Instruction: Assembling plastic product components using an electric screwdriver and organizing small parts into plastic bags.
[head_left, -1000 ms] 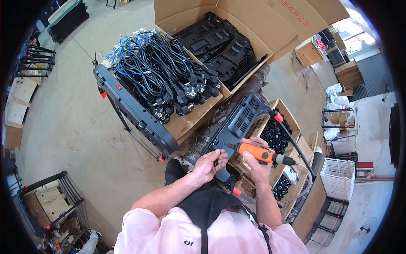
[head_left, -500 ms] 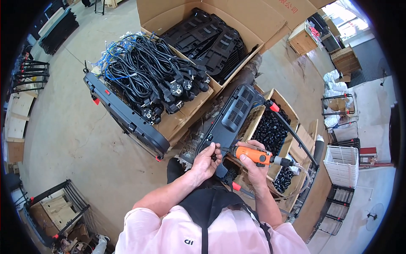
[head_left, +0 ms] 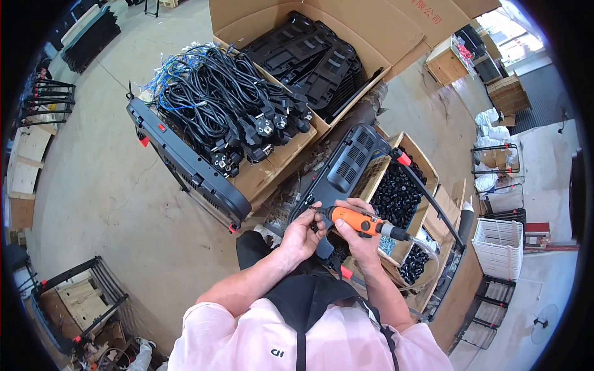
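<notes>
My right hand [head_left: 361, 238] is wrapped round an orange air screwdriver [head_left: 354, 221], held tilted, its bit end pointing left and a clear hose at its back. The bit end meets the fingertips of my left hand [head_left: 302, 237]. That hand is pinched closed on small dark pieces that look like screws [head_left: 314, 226], partly hidden by the fingers. Beneath and beyond both hands lies a long black plastic housing [head_left: 348, 166] with vent slots and a raised cover. A black tube frame [head_left: 430, 196] with red end pieces runs along its right.
A wooden crate [head_left: 437, 179] holds many small black parts. To the left, another black housing [head_left: 185, 164] leans against a carton topped with bundled black power cords [head_left: 216, 102]. Behind stands a large cardboard box [head_left: 396, 37] of black plastic panels. A white basket [head_left: 499, 241] stands at right.
My right hand and the screwdriver have moved left, bringing the bit end up to my left fingertips. My left hand has barely moved. The whole view has shifted slightly.
</notes>
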Motion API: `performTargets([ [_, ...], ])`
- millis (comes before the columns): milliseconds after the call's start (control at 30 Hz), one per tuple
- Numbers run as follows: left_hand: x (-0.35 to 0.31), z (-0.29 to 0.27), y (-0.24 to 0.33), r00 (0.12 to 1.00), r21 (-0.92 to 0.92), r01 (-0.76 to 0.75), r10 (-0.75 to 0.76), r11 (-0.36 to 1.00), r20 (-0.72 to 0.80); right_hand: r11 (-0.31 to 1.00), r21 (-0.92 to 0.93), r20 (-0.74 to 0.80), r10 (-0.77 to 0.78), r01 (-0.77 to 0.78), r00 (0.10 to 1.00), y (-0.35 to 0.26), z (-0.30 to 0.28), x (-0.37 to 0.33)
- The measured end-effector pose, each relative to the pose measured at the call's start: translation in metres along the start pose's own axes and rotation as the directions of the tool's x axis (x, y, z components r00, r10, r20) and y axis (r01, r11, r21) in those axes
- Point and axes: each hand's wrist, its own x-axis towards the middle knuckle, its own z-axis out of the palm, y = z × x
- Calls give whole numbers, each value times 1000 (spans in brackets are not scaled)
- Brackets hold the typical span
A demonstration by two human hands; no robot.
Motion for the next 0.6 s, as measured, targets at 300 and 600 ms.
performTargets([
  [300,8,-11,4,1000,-24,-15,15,1000,-24,999,5,53,53,-53,997,3,15,10],
  [600,-6,-3,2,998,180,49,-43,982,-36,975,-218,157,-10,44,988,-1,36,19],
])
